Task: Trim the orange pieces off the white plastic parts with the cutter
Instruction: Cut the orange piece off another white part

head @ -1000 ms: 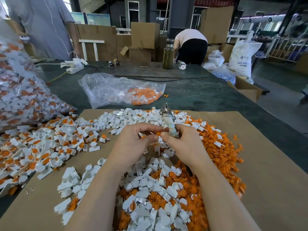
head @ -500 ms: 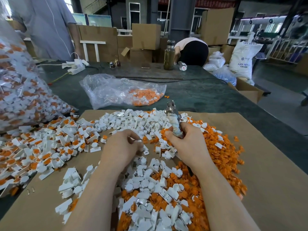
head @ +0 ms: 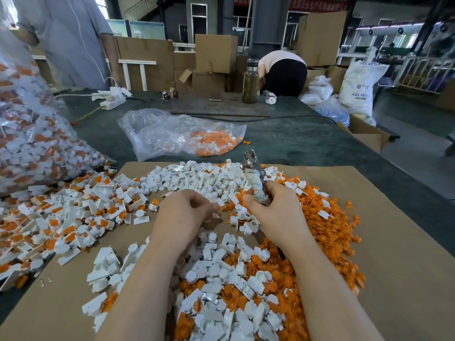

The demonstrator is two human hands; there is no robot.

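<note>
My right hand [head: 278, 215] grips the cutter [head: 256, 188] by its tape-wrapped handle, metal jaws pointing up and away. My left hand [head: 183, 212] is just left of it, fingers curled, tips pinching a small white plastic part [head: 216, 214] above the heap. Both hands hover over a brown cardboard sheet [head: 394, 267]. White parts with orange pieces still attached [head: 61, 217] are heaped at the left. Plain white parts [head: 197, 178] lie ahead and between my forearms. Loose orange pieces [head: 327, 225] are piled on the right.
A large clear bag of white-and-orange parts [head: 29, 143] bulges at the left. A flatter clear bag with orange pieces [head: 182, 136] lies on the green table [head: 307, 143] ahead. Farther back are a bottle [head: 250, 82], a power strip [head: 110, 98] and two people.
My hands, joined at the cutter a second ago, have parted. The left hand dropped to the pile, then rose slightly back toward the cutter. The right hand still holds the cutter upright.
</note>
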